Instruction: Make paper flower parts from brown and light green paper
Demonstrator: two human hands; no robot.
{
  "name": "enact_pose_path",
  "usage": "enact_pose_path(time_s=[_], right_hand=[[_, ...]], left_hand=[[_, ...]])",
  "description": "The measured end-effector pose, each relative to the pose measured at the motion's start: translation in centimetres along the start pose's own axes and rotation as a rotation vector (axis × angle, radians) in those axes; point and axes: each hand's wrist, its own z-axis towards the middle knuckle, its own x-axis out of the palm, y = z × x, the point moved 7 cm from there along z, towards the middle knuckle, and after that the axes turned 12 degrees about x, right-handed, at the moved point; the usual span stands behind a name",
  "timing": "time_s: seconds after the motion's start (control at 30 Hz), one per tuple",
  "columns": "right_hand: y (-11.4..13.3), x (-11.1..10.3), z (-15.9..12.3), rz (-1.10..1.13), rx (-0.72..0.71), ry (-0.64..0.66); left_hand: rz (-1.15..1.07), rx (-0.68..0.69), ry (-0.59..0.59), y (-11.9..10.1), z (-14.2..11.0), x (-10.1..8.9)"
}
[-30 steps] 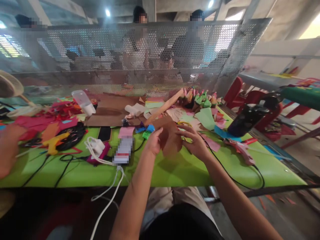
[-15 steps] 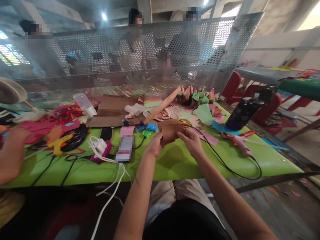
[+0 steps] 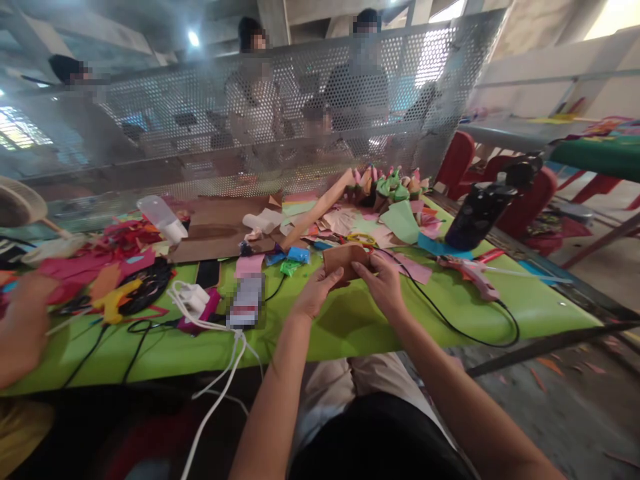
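A small piece of brown paper (image 3: 345, 257), bent or curled, is held between my two hands above the near edge of the table. My left hand (image 3: 316, 291) pinches its left side, with the thumb on the near face. At the right side my right hand (image 3: 381, 279) grips it between thumb and fingers. The fingers behind the paper are hidden. Just left of it lie a blue packet (image 3: 299, 255) and a green packet (image 3: 290, 268). Behind the paper sits a yellow ring-shaped item (image 3: 361, 239), perhaps a tape roll or scissors handles.
A pink glue gun (image 3: 477, 277) and dark bottle (image 3: 479, 215) stand to the right on the green table (image 3: 540, 313). A phone (image 3: 246, 300), white charger (image 3: 193, 299) and yellow glue gun (image 3: 116, 300) lie left. A co-worker's arm (image 3: 23, 327) rests far left. Paper flowers (image 3: 393, 183) sit behind.
My left thumb has come onto the near face of the brown paper, which looks more curled and narrower. The whole view has shifted slightly.
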Motion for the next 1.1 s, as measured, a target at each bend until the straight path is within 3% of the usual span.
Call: enact_pose_path(time_s=[0.33,0.43,0.53,0.8,1.1], right_hand=[[-0.1,-0.3,0.0,0.131,0.001,-0.021],[-0.4,-0.5,0.3,0.27,0.043,-0.044],[-0.7,-0.1,0.7,0.365,0.107,0.026],[-1.0,-0.2,0.9,0.379,0.152,0.019],[-1.1,0.0,0.7,0.447,0.185,0.063]], left_hand=[[0.01,0.022,-0.08,0.6,0.4,-0.7],[0.019,0.019,-0.067,0.6,0.5,-0.8],[0.038,0.004,-0.043,0.6,0.6,-0.7],[0.095,-0.001,-0.022,0.7,0.4,-0.5],[0.278,0.102,0.066,-0.6,0.4,0.2]])
